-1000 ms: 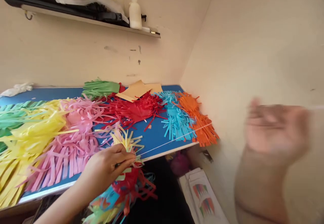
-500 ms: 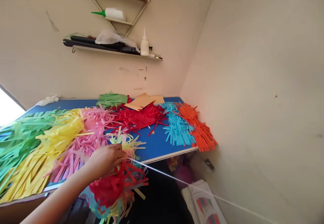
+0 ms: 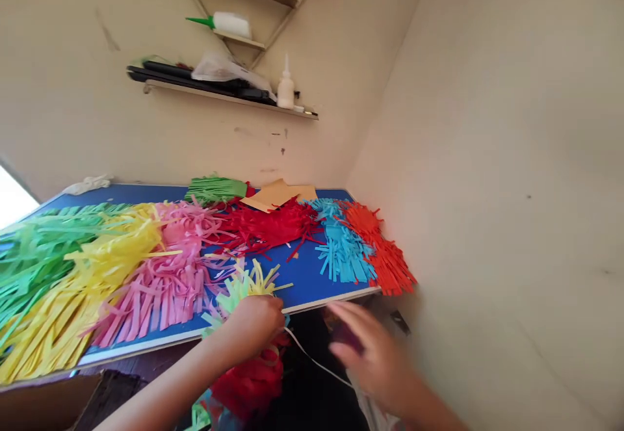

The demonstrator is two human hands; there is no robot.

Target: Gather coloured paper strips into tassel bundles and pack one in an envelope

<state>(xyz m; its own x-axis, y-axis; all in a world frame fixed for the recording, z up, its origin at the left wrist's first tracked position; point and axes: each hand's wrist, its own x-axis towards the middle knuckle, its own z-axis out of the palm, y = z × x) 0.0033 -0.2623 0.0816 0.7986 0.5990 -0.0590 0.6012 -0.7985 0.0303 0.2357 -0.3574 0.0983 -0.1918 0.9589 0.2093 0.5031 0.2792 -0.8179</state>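
My left hand is closed at the front edge of the table, gripping a garland of fringed tissue paper. Yellow and pale green fringe sticks out above the fist, and a red bunch hangs below it. From the fist a thin white string droops to the right. My right hand, blurred, is beyond the table edge with thumb and fingers apart and nothing visible in it. The string passes close to it; whether they touch I cannot tell.
Fringed tissue strips in green, yellow, pink, red, blue and orange lie on the blue table. A wall shelf holds a glue bottle. A cardboard box is at lower left.
My left hand has shifted right with the garland. My right hand has come into view from the lower right. The string, taut before, now hangs slack.
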